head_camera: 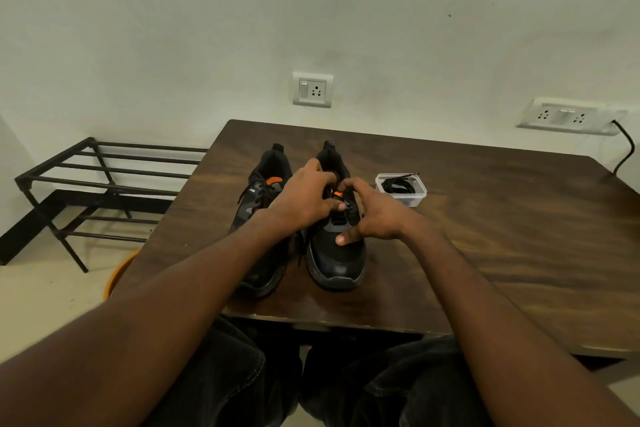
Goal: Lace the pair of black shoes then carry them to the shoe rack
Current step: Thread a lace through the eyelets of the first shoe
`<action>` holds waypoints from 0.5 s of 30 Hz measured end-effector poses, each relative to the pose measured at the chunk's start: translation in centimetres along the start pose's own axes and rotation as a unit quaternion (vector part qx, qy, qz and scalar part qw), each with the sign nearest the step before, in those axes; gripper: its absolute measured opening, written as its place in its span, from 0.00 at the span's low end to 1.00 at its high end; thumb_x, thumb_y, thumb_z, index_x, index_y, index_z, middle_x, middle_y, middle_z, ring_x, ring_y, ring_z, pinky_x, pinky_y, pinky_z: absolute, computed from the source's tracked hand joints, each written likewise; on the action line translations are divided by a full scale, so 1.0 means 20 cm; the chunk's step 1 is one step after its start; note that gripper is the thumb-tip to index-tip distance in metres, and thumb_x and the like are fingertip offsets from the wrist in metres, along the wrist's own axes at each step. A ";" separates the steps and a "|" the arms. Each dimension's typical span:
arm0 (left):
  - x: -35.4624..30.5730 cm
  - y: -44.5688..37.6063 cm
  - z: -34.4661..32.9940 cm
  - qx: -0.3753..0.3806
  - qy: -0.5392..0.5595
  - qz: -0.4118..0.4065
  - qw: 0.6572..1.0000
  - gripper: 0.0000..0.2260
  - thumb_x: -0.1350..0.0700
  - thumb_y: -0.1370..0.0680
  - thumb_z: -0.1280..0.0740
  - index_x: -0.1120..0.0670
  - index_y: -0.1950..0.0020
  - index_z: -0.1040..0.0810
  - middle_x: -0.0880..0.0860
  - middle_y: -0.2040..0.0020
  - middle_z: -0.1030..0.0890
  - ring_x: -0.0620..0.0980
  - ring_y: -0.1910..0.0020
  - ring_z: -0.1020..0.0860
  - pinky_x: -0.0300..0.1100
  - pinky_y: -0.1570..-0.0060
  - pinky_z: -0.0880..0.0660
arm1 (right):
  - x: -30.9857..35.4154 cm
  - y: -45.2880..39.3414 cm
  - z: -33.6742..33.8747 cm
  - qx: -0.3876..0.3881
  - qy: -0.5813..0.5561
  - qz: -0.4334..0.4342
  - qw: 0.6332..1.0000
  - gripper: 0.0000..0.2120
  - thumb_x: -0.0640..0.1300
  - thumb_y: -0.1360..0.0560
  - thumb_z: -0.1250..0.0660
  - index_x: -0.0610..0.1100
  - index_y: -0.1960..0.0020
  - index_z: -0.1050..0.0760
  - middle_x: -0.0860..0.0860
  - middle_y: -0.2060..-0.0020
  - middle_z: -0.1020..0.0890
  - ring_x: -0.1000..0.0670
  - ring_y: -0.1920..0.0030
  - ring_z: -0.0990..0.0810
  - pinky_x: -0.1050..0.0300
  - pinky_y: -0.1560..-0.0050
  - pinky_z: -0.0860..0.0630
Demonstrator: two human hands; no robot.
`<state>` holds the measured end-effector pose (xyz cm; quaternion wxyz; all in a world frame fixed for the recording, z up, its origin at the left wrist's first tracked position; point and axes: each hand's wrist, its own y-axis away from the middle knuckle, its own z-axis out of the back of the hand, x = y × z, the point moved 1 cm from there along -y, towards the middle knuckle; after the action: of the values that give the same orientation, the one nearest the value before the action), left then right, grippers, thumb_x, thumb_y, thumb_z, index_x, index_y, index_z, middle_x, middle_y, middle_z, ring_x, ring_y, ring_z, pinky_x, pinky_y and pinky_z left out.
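I'm mid-lacing: my left hand [304, 198] and right hand [367, 215] pinch the lace [350, 208] over the right shoe [337, 253] on the table [485, 218]; next I'd thread another eyelet. Left shoe [263, 191] sits beside; shoe rack [104, 180] far left.

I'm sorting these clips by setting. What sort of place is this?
Probably a room in a home: a plain painted wall with a socket plate, a dark wooden table pushed against it, and an empty metal shoe rack on the floor beside it.
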<state>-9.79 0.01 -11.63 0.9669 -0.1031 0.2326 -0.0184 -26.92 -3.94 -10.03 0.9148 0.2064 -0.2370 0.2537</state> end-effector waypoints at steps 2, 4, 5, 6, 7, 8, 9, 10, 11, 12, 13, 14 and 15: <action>0.00 -0.01 0.00 -0.027 0.012 0.017 0.999 0.14 0.49 0.24 0.24 0.51 0.40 0.17 0.49 0.46 0.31 0.47 0.47 0.28 0.45 0.41 0.25 | 0.00 0.00 0.00 0.004 -0.007 -0.001 1.000 0.50 0.47 0.34 0.15 0.57 0.21 0.41 0.49 0.26 0.27 0.44 0.31 0.25 0.45 0.34 0.24; -0.01 -0.02 0.00 -0.034 0.044 0.044 0.997 0.09 0.50 0.23 0.24 0.51 0.46 0.15 0.49 0.46 0.30 0.46 0.49 0.28 0.42 0.45 0.26 | 0.00 0.00 0.00 0.008 -0.013 -0.004 1.000 0.50 0.46 0.34 0.16 0.57 0.21 0.42 0.48 0.27 0.27 0.43 0.31 0.24 0.44 0.34 0.24; -0.01 -0.02 0.00 -0.042 0.060 0.052 0.996 0.05 0.52 0.23 0.25 0.51 0.49 0.14 0.49 0.47 0.29 0.45 0.51 0.27 0.41 0.47 0.27 | 0.00 0.00 0.00 0.008 -0.014 -0.004 1.000 0.50 0.46 0.34 0.16 0.57 0.21 0.41 0.48 0.27 0.27 0.43 0.31 0.24 0.44 0.33 0.24; -0.01 -0.02 0.01 -0.054 0.075 0.056 0.994 0.02 0.54 0.22 0.26 0.52 0.54 0.15 0.49 0.50 0.27 0.43 0.54 0.27 0.40 0.50 0.28 | -0.01 0.00 0.00 0.006 -0.014 -0.004 1.000 0.50 0.46 0.34 0.15 0.58 0.22 0.41 0.48 0.27 0.27 0.43 0.31 0.24 0.43 0.33 0.24; -0.02 -0.02 0.02 -0.069 0.093 0.062 0.991 0.06 0.57 0.21 0.27 0.52 0.59 0.17 0.49 0.54 0.24 0.43 0.57 0.25 0.40 0.53 0.28 | -0.01 0.00 0.00 0.003 -0.013 -0.003 1.000 0.50 0.46 0.34 0.15 0.58 0.22 0.41 0.48 0.27 0.27 0.43 0.31 0.24 0.43 0.33 0.24; -0.01 -0.03 0.03 -0.080 0.123 0.077 0.986 0.10 0.59 0.21 0.28 0.51 0.62 0.20 0.49 0.59 0.21 0.42 0.61 0.24 0.39 0.56 0.27 | -0.01 0.00 0.00 0.001 -0.011 -0.003 1.000 0.50 0.47 0.34 0.15 0.58 0.22 0.41 0.48 0.27 0.27 0.43 0.30 0.25 0.43 0.33 0.24; -0.01 -0.03 0.04 -0.089 0.163 0.098 0.978 0.12 0.60 0.20 0.29 0.51 0.63 0.22 0.49 0.61 0.20 0.41 0.63 0.22 0.39 0.58 0.27 | -0.01 0.00 0.00 -0.001 -0.010 -0.002 1.000 0.51 0.47 0.35 0.15 0.57 0.21 0.41 0.48 0.27 0.27 0.42 0.30 0.25 0.43 0.32 0.24; 0.00 -0.04 0.04 -0.086 0.201 0.119 0.969 0.12 0.60 0.19 0.30 0.51 0.62 0.23 0.50 0.60 0.18 0.42 0.61 0.20 0.39 0.57 0.25 | -0.01 0.00 0.00 -0.002 -0.011 -0.001 1.000 0.51 0.47 0.35 0.15 0.57 0.21 0.42 0.48 0.26 0.27 0.42 0.30 0.25 0.44 0.33 0.25; 0.00 -0.04 0.05 -0.072 0.236 0.132 0.960 0.10 0.59 0.18 0.31 0.52 0.59 0.23 0.51 0.57 0.16 0.43 0.57 0.18 0.41 0.55 0.22 | 0.00 0.00 -0.01 -0.005 -0.013 -0.001 1.000 0.52 0.48 0.35 0.15 0.56 0.20 0.42 0.48 0.26 0.27 0.42 0.30 0.25 0.45 0.34 0.25; 0.00 -0.04 0.04 -0.060 0.268 0.142 0.951 0.08 0.58 0.17 0.33 0.53 0.56 0.23 0.52 0.54 0.15 0.46 0.54 0.16 0.44 0.51 0.19 | 0.00 0.00 -0.01 -0.008 -0.013 -0.002 1.000 0.52 0.48 0.34 0.15 0.56 0.20 0.42 0.48 0.27 0.26 0.42 0.30 0.25 0.47 0.35 0.25; -0.01 -0.04 0.04 -0.053 0.301 0.156 0.939 0.07 0.58 0.16 0.35 0.53 0.53 0.24 0.54 0.53 0.15 0.48 0.53 0.15 0.48 0.48 0.17 | 0.00 -0.01 -0.01 -0.012 -0.009 -0.003 1.000 0.52 0.48 0.34 0.15 0.56 0.20 0.42 0.48 0.27 0.26 0.43 0.30 0.25 0.48 0.36 0.25; -0.01 -0.03 0.05 -0.056 0.348 0.175 0.919 0.06 0.57 0.15 0.38 0.54 0.51 0.25 0.55 0.53 0.14 0.50 0.53 0.14 0.52 0.47 0.17 | 0.01 -0.01 -0.01 -0.014 -0.003 -0.005 1.000 0.52 0.48 0.35 0.15 0.56 0.20 0.42 0.48 0.27 0.26 0.42 0.30 0.25 0.47 0.36 0.25; -0.01 -0.03 0.06 -0.064 0.405 0.198 0.890 0.07 0.57 0.14 0.40 0.55 0.50 0.27 0.57 0.55 0.15 0.52 0.54 0.13 0.54 0.47 0.16 | 0.01 -0.01 -0.01 -0.016 0.002 -0.008 1.000 0.51 0.48 0.35 0.15 0.57 0.21 0.41 0.48 0.27 0.26 0.42 0.30 0.25 0.46 0.35 0.25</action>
<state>-9.40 -0.30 -10.30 0.7634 -0.1004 0.6206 0.1485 -26.55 -3.93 -10.05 0.9204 0.1935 -0.2375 0.2428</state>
